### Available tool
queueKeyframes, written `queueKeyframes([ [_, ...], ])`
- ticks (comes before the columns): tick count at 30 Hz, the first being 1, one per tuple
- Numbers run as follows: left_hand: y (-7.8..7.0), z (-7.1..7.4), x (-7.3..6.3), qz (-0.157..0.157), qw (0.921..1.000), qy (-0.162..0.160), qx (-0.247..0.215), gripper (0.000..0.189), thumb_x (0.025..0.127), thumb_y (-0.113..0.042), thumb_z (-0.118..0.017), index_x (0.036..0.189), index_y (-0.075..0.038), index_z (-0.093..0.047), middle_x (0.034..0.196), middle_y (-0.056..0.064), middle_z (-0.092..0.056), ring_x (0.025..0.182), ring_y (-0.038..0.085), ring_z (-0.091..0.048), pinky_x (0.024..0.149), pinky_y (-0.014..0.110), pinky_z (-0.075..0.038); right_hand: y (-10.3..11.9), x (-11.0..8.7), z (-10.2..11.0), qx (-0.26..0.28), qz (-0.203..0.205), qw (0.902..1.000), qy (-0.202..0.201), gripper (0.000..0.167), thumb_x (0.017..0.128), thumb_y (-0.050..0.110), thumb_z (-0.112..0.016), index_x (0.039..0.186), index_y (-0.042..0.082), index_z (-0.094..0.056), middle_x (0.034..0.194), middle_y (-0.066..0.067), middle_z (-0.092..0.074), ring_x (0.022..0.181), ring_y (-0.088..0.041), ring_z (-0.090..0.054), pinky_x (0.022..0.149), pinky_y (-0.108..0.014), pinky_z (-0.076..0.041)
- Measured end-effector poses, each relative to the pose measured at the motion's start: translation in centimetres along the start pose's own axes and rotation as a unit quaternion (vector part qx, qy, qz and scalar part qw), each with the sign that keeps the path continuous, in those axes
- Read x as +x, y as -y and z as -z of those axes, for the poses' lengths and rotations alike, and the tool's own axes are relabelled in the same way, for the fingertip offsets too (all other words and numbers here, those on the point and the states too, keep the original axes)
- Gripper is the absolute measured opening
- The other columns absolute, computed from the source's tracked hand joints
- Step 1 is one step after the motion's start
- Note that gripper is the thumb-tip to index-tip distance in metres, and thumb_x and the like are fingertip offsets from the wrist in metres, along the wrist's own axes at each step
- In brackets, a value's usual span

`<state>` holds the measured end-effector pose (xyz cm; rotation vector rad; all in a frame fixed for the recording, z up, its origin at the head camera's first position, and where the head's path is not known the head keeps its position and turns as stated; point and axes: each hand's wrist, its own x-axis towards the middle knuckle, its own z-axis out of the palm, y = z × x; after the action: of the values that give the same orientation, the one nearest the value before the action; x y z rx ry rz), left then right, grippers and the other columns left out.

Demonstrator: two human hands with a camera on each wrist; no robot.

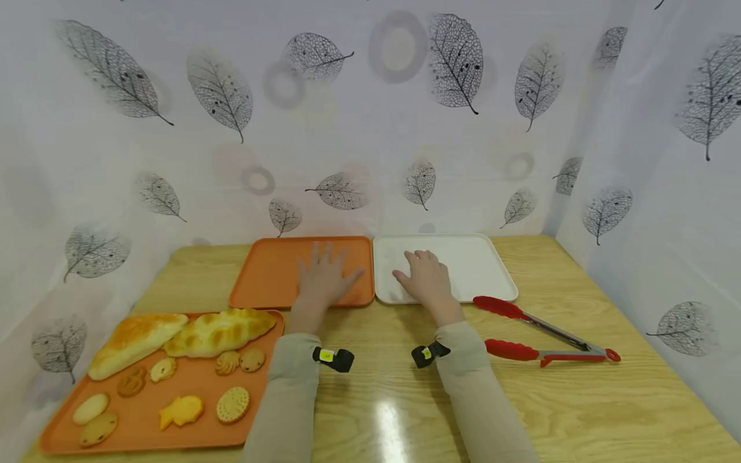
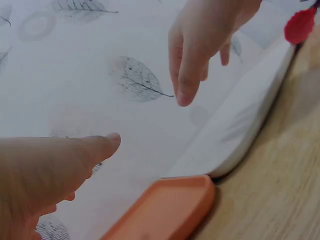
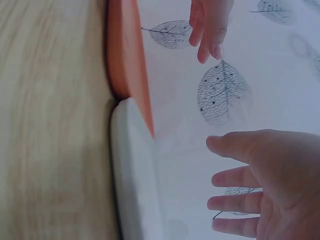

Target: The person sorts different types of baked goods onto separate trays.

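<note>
Bread tray (image 1: 191, 376): near left; loaves (image 1: 136, 344) and biscuits (image 1: 233, 405) all lay there.
Left hand (image 1: 325, 280): over the orange tray (image 1: 266, 276), fingers spread, gripping nothing.
Right hand (image 1: 429, 281): over the white tray (image 1: 477, 276), fingers apart, holding nothing.
Tongs (image 1: 556, 331): right, on the table (image 1: 608, 411), red ends apart, untouched.
Progress: we saw no handling done; we judged work barely begun, essentially all left.
</note>
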<state>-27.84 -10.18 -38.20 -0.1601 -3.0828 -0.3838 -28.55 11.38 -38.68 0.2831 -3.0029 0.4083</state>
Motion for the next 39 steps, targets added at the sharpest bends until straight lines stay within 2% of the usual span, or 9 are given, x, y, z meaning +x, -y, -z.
queueKeyframes([
  [4, 0.3, 1.7, -0.8, 0.000, 1.0000, -0.007, 0.002, 0.074, 0.097, -0.065, -0.034, 0.156, -0.021, -0.027, 0.163, 0.016, -0.016, 0.151, 0.042, -0.005, 0.116, 0.071, -0.008, 0.9, -0.2, 1.3, 0.008, 0.000, 0.9999, -0.011, 0.055, 0.098, 0.041, -0.054, 0.141, 0.007, -0.051, 0.143, -0.018, -0.052, 0.130, -0.039, -0.050, 0.099, -0.055, -0.048],
  [11, 1.5, 4.9, -2.8, 0.001, 0.9995, -0.024, 0.021, 0.071, 0.098, -0.060, -0.039, 0.156, -0.020, -0.026, 0.163, 0.015, -0.019, 0.151, 0.043, -0.009, 0.115, 0.072, -0.013, 2.3, -0.6, 2.6, 0.024, 0.028, 0.9989, -0.029, 0.051, 0.098, 0.041, -0.054, 0.139, 0.010, -0.054, 0.142, -0.016, -0.054, 0.129, -0.038, -0.051, 0.101, -0.054, -0.048],
  [15, 2.6, 6.8, -4.3, 0.000, 0.9983, -0.044, 0.039, 0.071, 0.098, -0.060, -0.040, 0.155, -0.019, -0.028, 0.162, 0.016, -0.020, 0.150, 0.043, -0.011, 0.115, 0.071, -0.015, 3.6, -1.2, 3.4, 0.024, 0.057, 0.9969, -0.048, 0.049, 0.098, 0.039, -0.056, 0.137, 0.009, -0.056, 0.139, -0.016, -0.056, 0.129, -0.036, -0.052, 0.101, -0.054, -0.047],
  [21, 6.1, 8.4, -6.9, -0.013, 0.9959, -0.068, 0.057, 0.069, 0.098, -0.056, -0.044, 0.154, -0.018, -0.030, 0.161, 0.018, -0.021, 0.149, 0.044, -0.011, 0.113, 0.074, -0.012, 6.6, -2.5, 3.8, 0.019, 0.117, 0.9905, -0.070, 0.047, 0.096, 0.035, -0.061, 0.133, 0.007, -0.060, 0.135, -0.015, -0.059, 0.127, -0.034, -0.054, 0.099, -0.051, -0.051],
  [26, 9.1, 9.1, -8.9, -0.026, 0.9942, -0.073, 0.075, 0.069, 0.098, -0.058, -0.042, 0.154, -0.019, -0.029, 0.160, 0.020, -0.021, 0.148, 0.047, -0.010, 0.111, 0.076, -0.009, 8.9, -3.5, 2.5, 0.006, 0.172, 0.9831, -0.062, 0.047, 0.095, 0.036, -0.061, 0.133, 0.007, -0.059, 0.132, -0.013, -0.060, 0.125, -0.033, -0.055, 0.098, -0.046, -0.052],
  [29, 10.6, 9.6, -10.1, -0.040, 0.9925, -0.082, 0.081, 0.069, 0.098, -0.058, -0.043, 0.154, -0.021, -0.029, 0.158, 0.022, -0.025, 0.146, 0.047, -0.014, 0.110, 0.077, -0.009, 10.3, -4.2, 1.7, -0.019, 0.210, 0.9753, -0.064, 0.046, 0.095, 0.038, -0.061, 0.132, 0.009, -0.060, 0.131, -0.010, -0.062, 0.124, -0.029, -0.057, 0.098, -0.043, -0.052],
  [32, 12.3, 9.9, -11.2, -0.056, 0.9895, -0.100, 0.088, 0.066, 0.098, -0.055, -0.047, 0.152, -0.020, -0.034, 0.155, 0.022, -0.030, 0.144, 0.047, -0.019, 0.109, 0.076, -0.012, 11.9, -5.2, 1.3, -0.047, 0.240, 0.9682, -0.052, 0.047, 0.096, 0.041, -0.060, 0.133, 0.012, -0.060, 0.133, -0.007, -0.061, 0.126, -0.026, -0.055, 0.105, -0.041, -0.048],
  [36, 14.6, 10.4, -12.7, -0.076, 0.9840, -0.121, 0.107, 0.064, 0.096, -0.050, -0.053, 0.148, -0.014, -0.040, 0.152, 0.023, -0.035, 0.141, 0.047, -0.026, 0.107, 0.075, -0.018, 13.8, -6.7, 0.8, -0.074, 0.277, 0.9580, -0.018, 0.048, 0.097, 0.046, -0.056, 0.136, 0.018, -0.056, 0.139, -0.004, -0.056, 0.132, -0.023, -0.050, 0.110, -0.042, -0.044],
  [39, 16.5, 11.0, -13.8, -0.083, 0.9822, -0.119, 0.119, 0.065, 0.096, -0.050, -0.053, 0.149, -0.014, -0.038, 0.151, 0.024, -0.036, 0.139, 0.047, -0.027, 0.105, 0.075, -0.019, 15.0, -7.7, 0.3, -0.089, 0.309, 0.9468, 0.004, 0.049, 0.098, 0.047, -0.053, 0.139, 0.020, -0.053, 0.143, -0.003, -0.053, 0.136, -0.023, -0.046, 0.110, -0.043, -0.044],
])
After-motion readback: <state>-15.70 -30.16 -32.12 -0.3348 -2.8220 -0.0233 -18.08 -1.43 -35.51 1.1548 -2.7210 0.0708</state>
